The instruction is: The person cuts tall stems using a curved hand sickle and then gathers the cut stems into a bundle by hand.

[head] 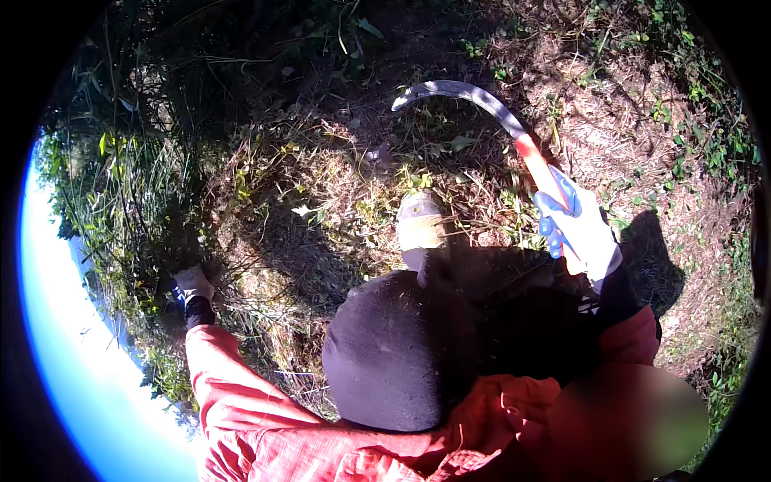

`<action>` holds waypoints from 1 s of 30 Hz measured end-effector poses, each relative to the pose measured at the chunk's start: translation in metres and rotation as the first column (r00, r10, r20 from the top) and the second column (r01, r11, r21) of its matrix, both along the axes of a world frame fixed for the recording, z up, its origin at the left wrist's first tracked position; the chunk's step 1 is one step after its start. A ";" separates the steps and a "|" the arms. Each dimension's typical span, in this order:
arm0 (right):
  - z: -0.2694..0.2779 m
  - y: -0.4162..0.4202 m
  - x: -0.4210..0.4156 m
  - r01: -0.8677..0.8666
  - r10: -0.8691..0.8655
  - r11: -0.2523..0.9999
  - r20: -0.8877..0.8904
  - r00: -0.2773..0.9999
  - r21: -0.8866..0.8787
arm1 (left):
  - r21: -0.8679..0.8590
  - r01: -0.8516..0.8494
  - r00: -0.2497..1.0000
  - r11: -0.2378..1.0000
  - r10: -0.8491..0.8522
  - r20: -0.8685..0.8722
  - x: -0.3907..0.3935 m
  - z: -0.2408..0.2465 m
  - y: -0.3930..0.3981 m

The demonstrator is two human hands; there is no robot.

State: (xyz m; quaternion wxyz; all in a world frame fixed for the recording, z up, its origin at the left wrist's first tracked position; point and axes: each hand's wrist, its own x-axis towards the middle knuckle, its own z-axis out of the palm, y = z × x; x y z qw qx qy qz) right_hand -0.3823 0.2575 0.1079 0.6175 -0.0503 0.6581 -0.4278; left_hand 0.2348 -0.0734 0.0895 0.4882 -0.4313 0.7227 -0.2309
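Observation:
My right hand [572, 223], in a white glove with blue-coated fingers, is closed around the orange-red handle [539, 162] of a sickle. Its curved grey blade [464, 91] arcs up and to the left above the ground, its tip apart from any standing stems. Far to the left, my left hand [193, 284], gloved the same way, reaches in at the base of tall grass and weeds [174, 181]. Its fingers are mostly hidden in shadow and foliage, so whether they grip stems is unclear.
My bent knee in dark cloth [403, 349] is at centre, with a shoe [421, 226] beyond it. Dry cut litter [602, 114] covers the ground. Leafy low plants [717, 126] border the right side. Deep shade lies at upper left, and bright sky shows at far left.

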 end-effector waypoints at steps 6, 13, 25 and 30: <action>0.030 -0.011 -0.004 -0.056 0.058 0.997 -0.033 0.998 0.049 | 0.328 -0.009 0.936 0.945 0.123 -0.330 -0.103 -0.072 0.049; 0.063 0.017 -0.014 0.159 -0.162 0.987 -0.105 0.981 -0.038 | 0.660 -0.065 0.789 0.749 0.443 -0.425 -0.286 -0.049 0.068; 0.063 0.042 -0.048 0.052 -0.180 0.885 -0.237 0.955 -0.462 | 0.441 0.569 0.726 0.694 -0.172 -0.665 -0.476 0.022 0.158; 0.056 0.048 -0.070 0.122 -0.213 0.921 -0.214 0.953 -0.371 | 0.411 0.616 0.651 0.672 -0.141 -0.746 -0.480 0.095 0.181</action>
